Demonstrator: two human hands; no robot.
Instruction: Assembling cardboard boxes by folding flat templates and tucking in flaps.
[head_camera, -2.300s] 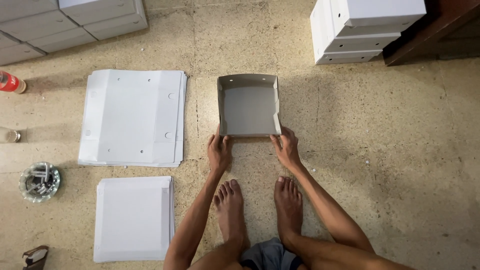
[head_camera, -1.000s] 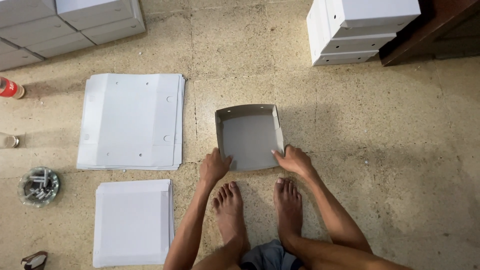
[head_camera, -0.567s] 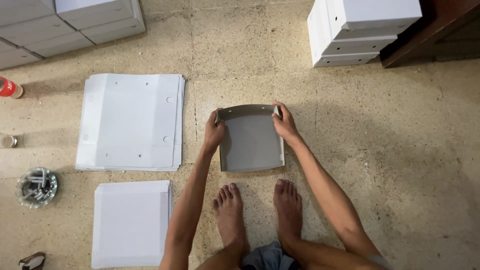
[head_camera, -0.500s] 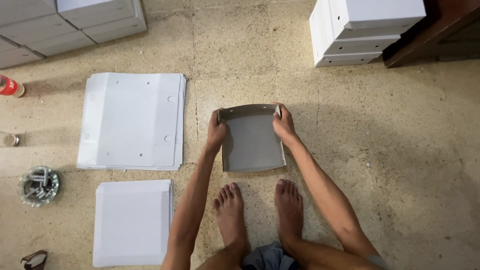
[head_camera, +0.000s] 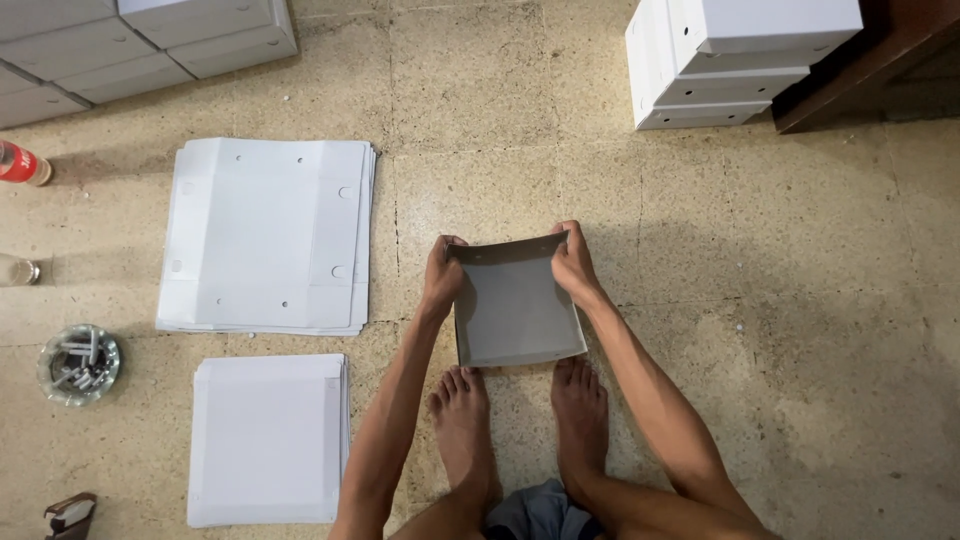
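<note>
Fingers of my left hand (head_camera: 443, 272) and right hand (head_camera: 572, 262) are closing over the far corners of the grey cardboard tray (head_camera: 515, 305) on the floor (head_camera: 760, 300) before my feet; it is looking light and bendy, so I am judging the corner folds the firmest grip.

a small box-making workshop floor: stacks of flat cardboard blanks (head_camera: 268, 235) and finished white boxes (head_camera: 735, 60).

box in hands (head_camera: 515, 305): grey card, half-folded, on floor just ahead of feet
flat blanks (head_camera: 268, 235): white die-cut stack, left of it
plain sheets (head_camera: 268, 438): smaller white stack, near side of blanks
finished boxes, top R (head_camera: 735, 60): white, stacked
finished boxes, top L (head_camera: 140, 40): white, lying in row
labels/signs/screens: none seen
</note>
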